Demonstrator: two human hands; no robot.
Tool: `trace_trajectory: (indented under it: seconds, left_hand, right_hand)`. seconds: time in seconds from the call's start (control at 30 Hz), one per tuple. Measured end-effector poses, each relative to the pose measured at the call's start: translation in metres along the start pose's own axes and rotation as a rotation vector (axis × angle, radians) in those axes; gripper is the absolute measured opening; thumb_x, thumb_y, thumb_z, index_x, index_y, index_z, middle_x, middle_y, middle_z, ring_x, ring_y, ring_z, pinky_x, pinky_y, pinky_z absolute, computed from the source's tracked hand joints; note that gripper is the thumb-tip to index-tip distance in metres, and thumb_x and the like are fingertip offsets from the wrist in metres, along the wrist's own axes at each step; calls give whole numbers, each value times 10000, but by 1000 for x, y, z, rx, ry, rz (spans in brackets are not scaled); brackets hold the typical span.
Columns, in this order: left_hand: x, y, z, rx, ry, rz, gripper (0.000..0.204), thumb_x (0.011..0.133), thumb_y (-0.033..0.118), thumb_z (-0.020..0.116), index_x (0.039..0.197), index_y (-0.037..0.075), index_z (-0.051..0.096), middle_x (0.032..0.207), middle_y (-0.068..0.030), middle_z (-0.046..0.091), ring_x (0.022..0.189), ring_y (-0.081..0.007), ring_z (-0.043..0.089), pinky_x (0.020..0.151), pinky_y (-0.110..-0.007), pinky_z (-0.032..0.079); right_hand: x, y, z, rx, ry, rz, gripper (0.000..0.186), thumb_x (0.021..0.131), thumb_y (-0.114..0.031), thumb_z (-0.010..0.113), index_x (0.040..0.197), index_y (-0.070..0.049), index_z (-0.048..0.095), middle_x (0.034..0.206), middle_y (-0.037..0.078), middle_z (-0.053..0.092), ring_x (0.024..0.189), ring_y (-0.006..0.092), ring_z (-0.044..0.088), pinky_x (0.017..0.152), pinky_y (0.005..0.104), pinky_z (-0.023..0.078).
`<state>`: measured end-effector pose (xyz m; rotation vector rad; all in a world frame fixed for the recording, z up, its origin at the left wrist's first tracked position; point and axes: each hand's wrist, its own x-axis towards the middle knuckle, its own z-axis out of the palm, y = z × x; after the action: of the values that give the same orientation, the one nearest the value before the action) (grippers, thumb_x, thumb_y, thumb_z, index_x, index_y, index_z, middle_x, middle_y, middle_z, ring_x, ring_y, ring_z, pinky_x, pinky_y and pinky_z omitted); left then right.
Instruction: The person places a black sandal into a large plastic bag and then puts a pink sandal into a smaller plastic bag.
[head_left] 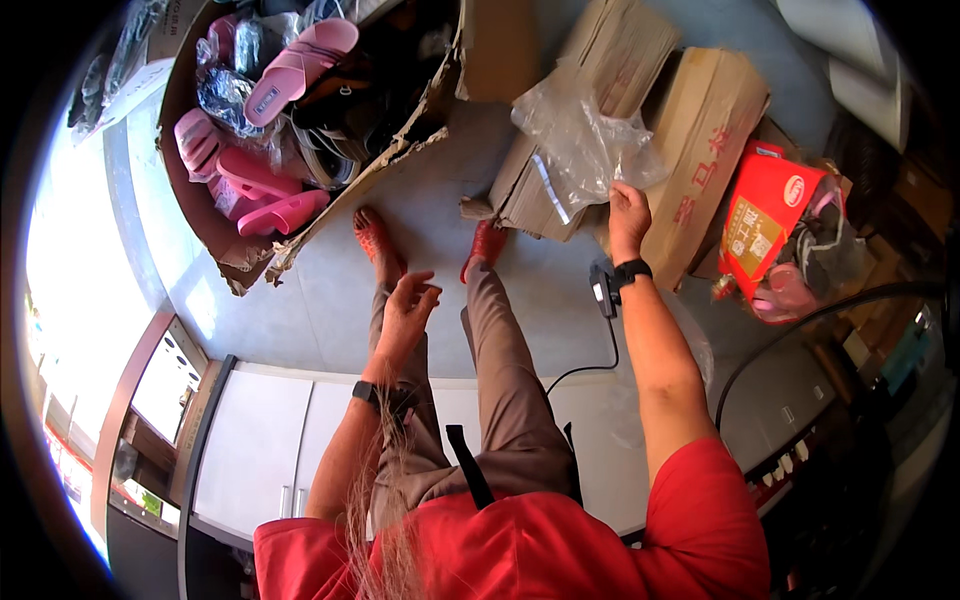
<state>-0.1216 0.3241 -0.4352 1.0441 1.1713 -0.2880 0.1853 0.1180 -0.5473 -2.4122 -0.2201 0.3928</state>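
Observation:
My right hand point(629, 215) is closed on the edge of a clear plastic bag point(575, 130), which hangs in front of the cardboard boxes. The bag looks crumpled and thin, with a white strip along one side. In front of my thighs, my left hand point(408, 312) is held in the air with its fingers apart and bent, holding nothing. Ahead and to the left stands a big torn carton point(375, 170) full of footwear. Among its contents are a pink slide sandal point(300, 72) and a brighter pink slipper point(283, 213), with some pieces wrapped in plastic.
A long cardboard box point(697, 140) lies beside flattened cardboard point(620, 50). Farther right, a red bag point(765, 220) sits by more pink footwear. A black cable point(590, 368) runs from a small black device point(602, 290) near my right wrist. White cabinets point(250, 440) stand behind my legs.

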Motion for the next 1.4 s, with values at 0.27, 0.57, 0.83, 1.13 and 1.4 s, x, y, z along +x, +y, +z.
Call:
trace_trajectory:
  seconds: [0.27, 0.57, 0.83, 1.13, 1.4]
  left_hand:
    - [-26, 129, 46, 303, 204, 468, 919, 681, 307, 785, 1406, 79, 268, 1361, -172, 399, 1230, -307, 390, 896, -418, 443]
    - [-121, 188, 36, -69, -57, 402, 717, 740, 229, 768, 1296, 7, 372, 1183, -134, 534, 1087, -213, 513, 894, -314, 441]
    - [-243, 236, 8, -155, -391, 514, 161, 857, 63, 631, 1011, 19, 644, 975, -13, 658, 924, -93, 579, 870, -247, 441]
    - [-335, 271, -4, 44, -618, 717, 187, 860, 31, 614, 1044, 50, 641, 1040, -2, 639, 989, -92, 556, 903, -266, 434]
    - [-357, 258, 1, 121, -684, 765, 232, 857, -11, 594, 1081, 48, 615, 1075, 4, 614, 1017, -90, 542, 916, -269, 427]
  right_hand:
    - [-40, -134, -141, 200, -206, -76, 133, 803, 37, 590, 923, -17, 612, 920, 49, 594, 834, 143, 597, 748, 247, 493]
    - [-111, -231, -255, 523, -390, -172, 249, 808, 74, 583, 1032, -20, 531, 922, 15, 560, 860, 92, 559, 740, 215, 465]
    - [-160, -290, -320, 701, -579, 94, 708, 812, -303, 680, 1382, -65, 334, 998, 35, 551, 871, 103, 534, 775, 226, 451]
    - [-150, -321, -330, 384, -627, 86, 770, 815, -651, 512, 1353, -107, 421, 1137, 55, 572, 962, 129, 555, 855, 287, 428]
    - [-160, -384, -340, 744, -557, -134, 329, 887, -334, 605, 1085, -71, 624, 896, 1, 644, 830, 94, 588, 772, 246, 427]
